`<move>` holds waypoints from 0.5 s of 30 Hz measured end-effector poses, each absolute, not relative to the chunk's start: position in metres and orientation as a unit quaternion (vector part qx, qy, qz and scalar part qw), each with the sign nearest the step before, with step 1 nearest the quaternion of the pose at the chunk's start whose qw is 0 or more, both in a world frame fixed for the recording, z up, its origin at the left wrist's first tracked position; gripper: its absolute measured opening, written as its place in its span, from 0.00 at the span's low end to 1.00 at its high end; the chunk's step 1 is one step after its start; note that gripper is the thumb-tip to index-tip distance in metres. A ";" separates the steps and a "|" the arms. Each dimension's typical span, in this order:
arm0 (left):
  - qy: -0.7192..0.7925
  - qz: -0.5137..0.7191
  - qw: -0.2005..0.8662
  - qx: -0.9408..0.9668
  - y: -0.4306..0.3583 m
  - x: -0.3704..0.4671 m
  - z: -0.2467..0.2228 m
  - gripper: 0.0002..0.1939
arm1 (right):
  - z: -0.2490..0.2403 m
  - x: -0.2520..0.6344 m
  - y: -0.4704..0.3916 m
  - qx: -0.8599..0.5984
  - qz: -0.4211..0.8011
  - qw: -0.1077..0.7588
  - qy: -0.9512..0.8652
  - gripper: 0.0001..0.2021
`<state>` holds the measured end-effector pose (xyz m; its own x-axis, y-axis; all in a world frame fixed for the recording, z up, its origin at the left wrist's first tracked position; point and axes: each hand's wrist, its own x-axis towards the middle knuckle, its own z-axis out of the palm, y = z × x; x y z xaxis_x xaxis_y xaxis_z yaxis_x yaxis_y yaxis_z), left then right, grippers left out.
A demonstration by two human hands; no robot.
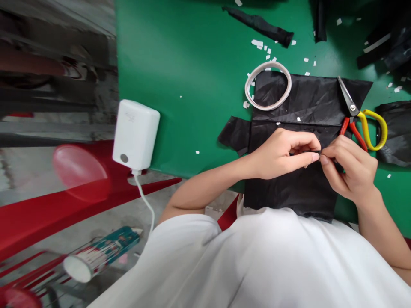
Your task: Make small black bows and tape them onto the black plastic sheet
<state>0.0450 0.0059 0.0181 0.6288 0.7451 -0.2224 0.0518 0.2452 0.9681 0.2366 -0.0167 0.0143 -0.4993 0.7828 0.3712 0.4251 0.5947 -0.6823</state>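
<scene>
Black fabric (289,188) lies on the green table and hangs over its near edge. Above it my left hand (289,154) is closed, thumb and fingers pinched together at their tips. My right hand (349,167) is pinched too, its fingertips meeting those of the left. Whatever lies between the fingertips is too small to make out. A roll of white tape (249,92) rests on the far left part of the fabric. Scissors with yellow handles (365,128) lie at its right, beside a tool with red handles (357,134), which is partly hidden by my right hand.
A white power bank (136,134) with a cable is at the table's left edge. White scraps (257,43) and a black strip (260,25) lie on the green table (180,68). More black fabric (396,132) is at the right. A red chair (80,184) stands lower left.
</scene>
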 end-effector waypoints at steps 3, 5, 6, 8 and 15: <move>0.361 0.236 0.705 0.563 0.007 0.045 0.018 0.06 | 0.014 0.237 -0.016 -0.366 0.272 0.335 -0.825 0.08; 0.363 0.234 0.706 0.561 0.007 0.046 0.018 0.06 | 0.014 0.236 -0.016 -0.367 0.280 0.335 -0.821 0.08; 0.363 0.232 0.710 0.557 0.007 0.046 0.018 0.05 | 0.014 0.236 -0.016 -0.367 0.286 0.335 -0.819 0.08; 0.357 0.230 0.723 0.545 0.007 0.046 0.019 0.06 | 0.015 0.236 -0.016 -0.363 0.299 0.338 -0.815 0.08; 0.331 0.232 0.771 0.492 0.007 0.044 0.021 0.07 | 0.017 0.237 -0.017 -0.351 0.329 0.345 -0.806 0.09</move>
<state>0.0444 0.0073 0.0205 0.6731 0.6834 -0.2827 -0.0310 0.4080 0.9125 0.2367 -0.0166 0.0168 -0.5156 0.7925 0.3257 0.3385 0.5376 -0.7723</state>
